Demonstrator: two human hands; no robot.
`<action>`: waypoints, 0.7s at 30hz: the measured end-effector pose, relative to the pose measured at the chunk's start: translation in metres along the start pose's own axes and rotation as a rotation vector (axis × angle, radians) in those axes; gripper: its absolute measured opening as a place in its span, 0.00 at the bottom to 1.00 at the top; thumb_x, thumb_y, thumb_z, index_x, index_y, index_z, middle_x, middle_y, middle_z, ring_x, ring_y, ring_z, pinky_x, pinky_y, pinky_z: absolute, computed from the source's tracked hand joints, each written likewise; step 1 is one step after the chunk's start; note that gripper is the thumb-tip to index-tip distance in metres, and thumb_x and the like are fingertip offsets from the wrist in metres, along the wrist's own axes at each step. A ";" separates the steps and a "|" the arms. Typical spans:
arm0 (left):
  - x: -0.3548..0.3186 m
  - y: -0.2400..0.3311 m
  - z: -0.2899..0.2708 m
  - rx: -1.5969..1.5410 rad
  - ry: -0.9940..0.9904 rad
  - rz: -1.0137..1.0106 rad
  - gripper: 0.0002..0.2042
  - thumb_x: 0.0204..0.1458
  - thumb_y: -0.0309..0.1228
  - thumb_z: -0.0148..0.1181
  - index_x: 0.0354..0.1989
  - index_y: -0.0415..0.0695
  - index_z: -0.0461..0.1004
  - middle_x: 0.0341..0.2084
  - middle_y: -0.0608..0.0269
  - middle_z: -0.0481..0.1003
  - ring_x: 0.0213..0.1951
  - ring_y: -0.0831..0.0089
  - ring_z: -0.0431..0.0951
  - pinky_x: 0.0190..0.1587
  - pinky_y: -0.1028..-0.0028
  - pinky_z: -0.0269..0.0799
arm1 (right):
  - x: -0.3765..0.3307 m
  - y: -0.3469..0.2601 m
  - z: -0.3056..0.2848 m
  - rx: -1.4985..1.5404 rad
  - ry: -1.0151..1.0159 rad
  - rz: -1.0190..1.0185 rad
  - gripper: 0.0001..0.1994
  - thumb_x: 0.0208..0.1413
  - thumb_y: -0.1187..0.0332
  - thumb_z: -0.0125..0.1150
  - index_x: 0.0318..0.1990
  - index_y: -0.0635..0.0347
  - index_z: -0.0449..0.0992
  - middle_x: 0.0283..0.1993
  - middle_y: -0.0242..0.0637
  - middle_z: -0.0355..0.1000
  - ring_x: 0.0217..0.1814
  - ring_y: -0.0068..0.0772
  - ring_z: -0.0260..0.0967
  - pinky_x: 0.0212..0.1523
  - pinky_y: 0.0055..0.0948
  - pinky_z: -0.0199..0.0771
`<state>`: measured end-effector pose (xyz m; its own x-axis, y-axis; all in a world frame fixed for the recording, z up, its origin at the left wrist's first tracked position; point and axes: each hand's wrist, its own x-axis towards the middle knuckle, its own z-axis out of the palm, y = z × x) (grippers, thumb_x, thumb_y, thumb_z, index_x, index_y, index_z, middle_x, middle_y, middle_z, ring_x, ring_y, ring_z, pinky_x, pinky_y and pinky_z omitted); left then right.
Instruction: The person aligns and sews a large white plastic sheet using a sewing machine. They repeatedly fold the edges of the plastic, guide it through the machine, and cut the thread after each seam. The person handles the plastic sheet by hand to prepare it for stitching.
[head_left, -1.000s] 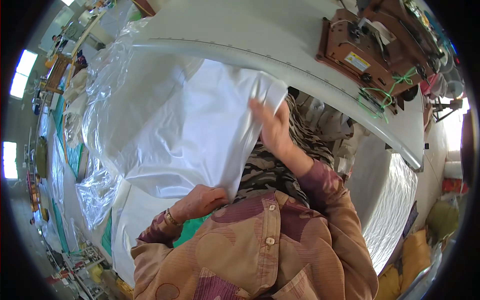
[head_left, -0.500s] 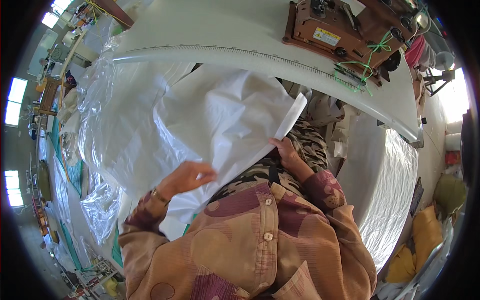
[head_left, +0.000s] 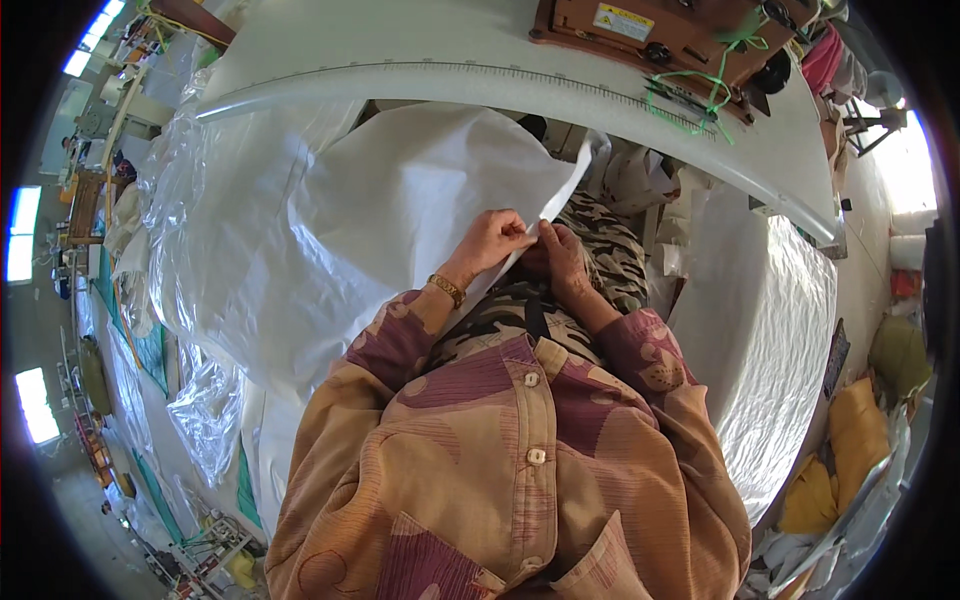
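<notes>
Both hands are on the same spot: the long edge of a big white plastic sheet (head_left: pixel 370 210). The left hand (head_left: pixel 493 243) has its fingertips pinched onto that edge, with a gold-coloured watch (head_left: pixel 447 290) on the wrist. The right hand (head_left: pixel 561 258) grips the edge right next to it, thumb on top, its other fingers mostly hidden. The sheet lies partly over the person's camouflage trousers (head_left: pixel 615 245) and spreads wide to the left, all creased and shiny, with its far part up close to the front of the desk.

The desk (head_left: pixel 400 40) itself is pale and smooth, with a rounded front edge and a dark ruler scale (head_left: pixel 430 64) running along it. At the far right of it sits a brown machine (head_left: pixel 685 45) with a yellow and white label on its side, plus some green string (head_left: pixel 722 90) tied on.

Room's pretty packed. Crinkly clear film (head_left: pixel 205 420) hangs down at left, and a tall stack of glossy white sheeting (head_left: pixel 765 350) stands to the right of the person. Past that there's pale floor (head_left: pixel 862 290), an olive bundle (head_left: pixel 897 350) and mustard-yellow bundles (head_left: pixel 858 430). Bright windows (head_left: pixel 38 405) show at the far left, and more strong daylight comes in at the right.
</notes>
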<state>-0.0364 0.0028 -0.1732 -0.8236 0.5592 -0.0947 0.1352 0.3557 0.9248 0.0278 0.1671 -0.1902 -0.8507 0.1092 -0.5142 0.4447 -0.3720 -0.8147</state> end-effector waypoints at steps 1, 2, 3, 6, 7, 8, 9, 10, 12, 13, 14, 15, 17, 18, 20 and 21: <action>0.000 0.002 0.001 -0.025 -0.006 -0.026 0.12 0.54 0.32 0.68 0.32 0.37 0.73 0.22 0.69 0.74 0.26 0.81 0.72 0.29 0.76 0.69 | 0.001 0.000 -0.003 -0.051 0.000 0.000 0.18 0.65 0.54 0.55 0.40 0.64 0.71 0.33 0.39 0.76 0.29 0.28 0.76 0.31 0.26 0.80; 0.000 -0.001 0.006 -0.084 -0.006 -0.041 0.11 0.55 0.32 0.67 0.31 0.37 0.74 0.21 0.70 0.74 0.25 0.82 0.71 0.28 0.77 0.68 | 0.003 0.000 -0.006 -0.103 0.001 0.001 0.18 0.65 0.53 0.55 0.42 0.63 0.71 0.35 0.38 0.76 0.30 0.27 0.77 0.31 0.25 0.80; 0.000 -0.008 0.012 -0.142 -0.005 -0.057 0.10 0.55 0.32 0.66 0.31 0.38 0.75 0.21 0.71 0.73 0.25 0.83 0.71 0.28 0.78 0.67 | 0.004 0.000 -0.009 -0.155 0.001 0.001 0.19 0.65 0.52 0.56 0.44 0.62 0.71 0.36 0.37 0.77 0.30 0.26 0.78 0.31 0.25 0.81; -0.002 -0.006 0.015 -0.292 -0.005 -0.152 0.08 0.58 0.31 0.64 0.31 0.39 0.76 0.21 0.73 0.73 0.24 0.86 0.68 0.26 0.80 0.64 | 0.006 0.007 -0.008 -0.035 0.011 -0.056 0.18 0.65 0.57 0.55 0.37 0.67 0.71 0.32 0.41 0.75 0.29 0.30 0.77 0.29 0.28 0.80; -0.002 -0.005 0.017 -0.345 -0.006 -0.186 0.08 0.58 0.31 0.63 0.31 0.40 0.77 0.21 0.74 0.72 0.24 0.87 0.68 0.25 0.81 0.63 | 0.009 0.010 -0.010 -0.023 0.000 -0.053 0.17 0.65 0.56 0.54 0.40 0.66 0.71 0.34 0.40 0.75 0.30 0.29 0.77 0.31 0.27 0.81; -0.002 -0.006 0.019 -0.325 0.009 -0.178 0.08 0.59 0.31 0.63 0.31 0.40 0.77 0.21 0.74 0.72 0.23 0.87 0.67 0.24 0.81 0.62 | 0.011 0.012 -0.011 -0.011 -0.012 -0.051 0.17 0.66 0.56 0.54 0.43 0.64 0.71 0.35 0.38 0.76 0.31 0.27 0.78 0.32 0.27 0.81; -0.001 -0.009 0.020 -0.305 0.025 -0.170 0.08 0.59 0.32 0.63 0.32 0.40 0.77 0.21 0.74 0.72 0.23 0.87 0.67 0.24 0.82 0.61 | 0.013 0.015 -0.013 0.000 -0.024 -0.048 0.17 0.67 0.55 0.53 0.46 0.62 0.70 0.37 0.37 0.77 0.32 0.26 0.78 0.33 0.26 0.82; -0.001 -0.012 0.020 -0.284 0.047 -0.163 0.08 0.60 0.32 0.62 0.33 0.40 0.77 0.20 0.74 0.72 0.22 0.88 0.66 0.23 0.82 0.61 | 0.009 0.011 -0.011 0.020 -0.013 -0.037 0.16 0.66 0.57 0.53 0.44 0.63 0.70 0.36 0.38 0.76 0.32 0.28 0.78 0.33 0.27 0.82; 0.000 -0.019 0.023 -0.384 0.045 -0.219 0.08 0.60 0.31 0.61 0.33 0.39 0.77 0.20 0.73 0.72 0.21 0.87 0.66 0.22 0.82 0.60 | 0.002 0.000 -0.006 0.059 0.008 -0.015 0.15 0.66 0.60 0.52 0.40 0.66 0.70 0.35 0.42 0.73 0.32 0.32 0.77 0.31 0.28 0.83; 0.003 -0.016 0.024 -0.434 0.036 -0.241 0.08 0.61 0.31 0.61 0.34 0.39 0.77 0.20 0.73 0.71 0.21 0.87 0.66 0.22 0.82 0.60 | 0.004 0.002 -0.008 0.063 -0.002 -0.015 0.14 0.66 0.60 0.52 0.41 0.66 0.70 0.35 0.42 0.73 0.32 0.32 0.77 0.31 0.28 0.83; 0.002 -0.014 0.023 -0.456 0.024 -0.275 0.08 0.61 0.31 0.60 0.34 0.39 0.78 0.20 0.74 0.71 0.20 0.87 0.66 0.22 0.83 0.60 | 0.007 0.005 -0.010 0.068 -0.013 -0.016 0.14 0.66 0.60 0.51 0.41 0.66 0.69 0.35 0.41 0.73 0.32 0.32 0.77 0.31 0.28 0.83; 0.001 -0.012 0.021 -0.478 0.012 -0.309 0.08 0.61 0.31 0.60 0.34 0.39 0.78 0.19 0.74 0.71 0.20 0.88 0.66 0.22 0.83 0.60 | 0.009 0.007 -0.013 0.072 -0.023 -0.016 0.14 0.66 0.61 0.51 0.41 0.66 0.69 0.35 0.41 0.73 0.32 0.32 0.77 0.31 0.28 0.83; 0.000 -0.008 0.019 -0.503 -0.003 -0.343 0.08 0.61 0.32 0.60 0.34 0.39 0.78 0.19 0.74 0.70 0.20 0.88 0.65 0.22 0.83 0.59 | 0.009 0.007 -0.013 0.078 -0.041 -0.009 0.14 0.66 0.61 0.50 0.41 0.66 0.69 0.36 0.41 0.73 0.32 0.32 0.77 0.31 0.29 0.83; 0.001 -0.008 0.019 -0.506 -0.009 -0.343 0.09 0.61 0.32 0.60 0.34 0.40 0.78 0.19 0.74 0.70 0.19 0.87 0.65 0.22 0.83 0.59 | 0.009 0.007 -0.014 0.081 -0.050 -0.005 0.14 0.66 0.61 0.50 0.42 0.66 0.69 0.36 0.41 0.73 0.32 0.32 0.77 0.31 0.29 0.83; 0.001 -0.008 0.018 -0.502 -0.003 -0.348 0.09 0.61 0.33 0.60 0.33 0.40 0.78 0.19 0.75 0.70 0.19 0.87 0.65 0.22 0.83 0.59 | 0.012 0.011 -0.017 0.072 -0.074 0.008 0.14 0.68 0.59 0.49 0.46 0.63 0.70 0.38 0.38 0.76 0.33 0.28 0.78 0.34 0.27 0.82; -0.001 -0.008 0.020 -0.497 0.009 -0.353 0.09 0.61 0.33 0.60 0.33 0.40 0.77 0.19 0.75 0.70 0.19 0.87 0.65 0.22 0.83 0.59 | 0.013 0.013 -0.019 0.067 -0.086 0.015 0.14 0.69 0.59 0.49 0.48 0.61 0.70 0.39 0.37 0.77 0.34 0.27 0.78 0.36 0.26 0.82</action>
<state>-0.0262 0.0144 -0.1876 -0.7764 0.4643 -0.4261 -0.4187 0.1252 0.8994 0.0277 0.1816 -0.2125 -0.8661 0.0245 -0.4993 0.4407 -0.4342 -0.7857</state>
